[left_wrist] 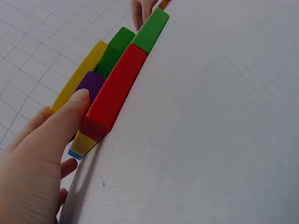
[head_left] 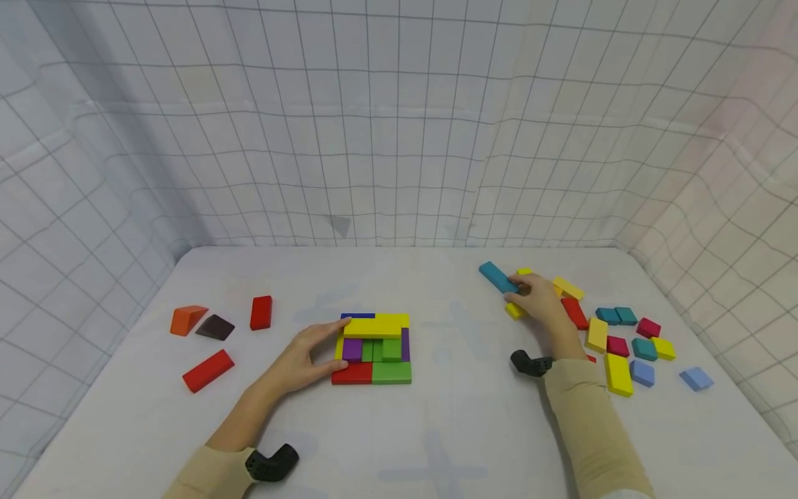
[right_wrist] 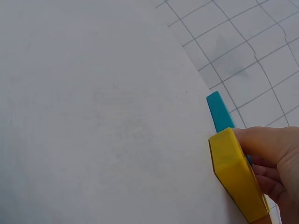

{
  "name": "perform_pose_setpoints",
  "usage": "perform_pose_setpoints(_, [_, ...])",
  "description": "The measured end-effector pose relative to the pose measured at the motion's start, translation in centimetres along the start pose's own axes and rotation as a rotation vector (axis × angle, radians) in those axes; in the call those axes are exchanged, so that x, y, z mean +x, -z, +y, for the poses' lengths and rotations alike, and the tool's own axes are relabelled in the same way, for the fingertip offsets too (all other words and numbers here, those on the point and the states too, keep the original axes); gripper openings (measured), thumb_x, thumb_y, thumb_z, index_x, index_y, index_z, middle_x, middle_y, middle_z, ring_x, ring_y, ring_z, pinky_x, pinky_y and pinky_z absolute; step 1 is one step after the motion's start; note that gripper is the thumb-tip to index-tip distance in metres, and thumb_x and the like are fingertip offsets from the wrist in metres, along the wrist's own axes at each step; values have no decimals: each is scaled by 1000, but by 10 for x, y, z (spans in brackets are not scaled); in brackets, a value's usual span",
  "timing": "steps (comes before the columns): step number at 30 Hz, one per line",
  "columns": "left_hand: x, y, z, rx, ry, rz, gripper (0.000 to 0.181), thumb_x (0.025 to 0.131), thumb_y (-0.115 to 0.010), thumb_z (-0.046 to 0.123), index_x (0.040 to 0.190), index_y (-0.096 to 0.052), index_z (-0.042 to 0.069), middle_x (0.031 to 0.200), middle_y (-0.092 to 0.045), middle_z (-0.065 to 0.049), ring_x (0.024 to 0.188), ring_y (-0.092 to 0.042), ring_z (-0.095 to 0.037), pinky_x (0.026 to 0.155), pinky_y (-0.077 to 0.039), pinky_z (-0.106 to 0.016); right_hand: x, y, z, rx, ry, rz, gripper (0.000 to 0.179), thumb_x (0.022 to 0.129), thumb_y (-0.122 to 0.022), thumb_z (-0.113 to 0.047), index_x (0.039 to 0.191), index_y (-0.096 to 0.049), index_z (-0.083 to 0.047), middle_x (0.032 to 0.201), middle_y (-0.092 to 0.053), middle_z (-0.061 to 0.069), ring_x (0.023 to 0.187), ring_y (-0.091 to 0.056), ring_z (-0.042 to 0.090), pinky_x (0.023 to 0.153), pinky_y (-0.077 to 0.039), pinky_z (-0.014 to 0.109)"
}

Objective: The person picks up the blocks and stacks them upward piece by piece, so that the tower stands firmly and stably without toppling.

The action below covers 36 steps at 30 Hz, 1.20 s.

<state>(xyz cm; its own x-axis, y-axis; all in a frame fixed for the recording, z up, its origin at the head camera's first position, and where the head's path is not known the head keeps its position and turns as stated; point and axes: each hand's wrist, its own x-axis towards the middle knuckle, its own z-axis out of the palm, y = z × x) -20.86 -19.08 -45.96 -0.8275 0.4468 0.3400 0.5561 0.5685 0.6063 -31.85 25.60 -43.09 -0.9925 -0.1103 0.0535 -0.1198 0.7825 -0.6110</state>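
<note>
The multicoloured, wooden-looking block assembly (head_left: pixel 377 352) at centre appears part-built, upper layer begun. The left hand (head_left: pixel 299 362) touches its left side, thumb and forefinger spread; the right hand (head_left: pixel 539 299) pinches a long blue rectangular block (head_left: pixel 495 275), far right. Loose blocks (head_left: pixel 208 371) remain left and right

White grid-lined sheeting (head_left: pixel 399 125) rises before me; on the white table (head_left: pixel 486 443) at my left lie an orange wedge (head_left: pixel 186 321), a dark wedge (head_left: pixel 215 328) and two red blocks (head_left: pixel 208 371).
</note>
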Motion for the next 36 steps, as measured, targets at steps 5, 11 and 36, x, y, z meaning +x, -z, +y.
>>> perform_pose_setpoints(5, [0, 0, 0, -1, 1, 1, 71, 77, -73, 28, 139, -41, 19, 133, -49, -10, 118, -46, -30, 95, -37, -56, 0, -3, 1, 51, 25, 31, 39, 86, -64, -17, 121, -57, -2, 115, -55, 20, 101, -50, 32, 88, -46, 44])
perform_pose_setpoints(11, [0, -1, -3, 7, -2, 2, 71, 76, -73, 29, 139, -41, 20, 133, -50, -9, 118, -46, -29, 95, -37, -56, -7, 0, -16, 160, 164, 10, 34, 86, -64, -18, 118, -61, -6, 120, -56, 16, 108, -50, 33, 92, -43, 48])
perform_pose_setpoints(36, [0, 0, -2, -21, -3, -2, 71, 76, -73, 29, 139, -41, 20, 134, -48, -10, 118, -45, -30, 94, -37, -56, -68, -81, -141, 229, 823, -291, 26, 80, -68, -7, 106, -65, -2, 106, -61, 10, 97, -55, 19, 85, -50, 29])
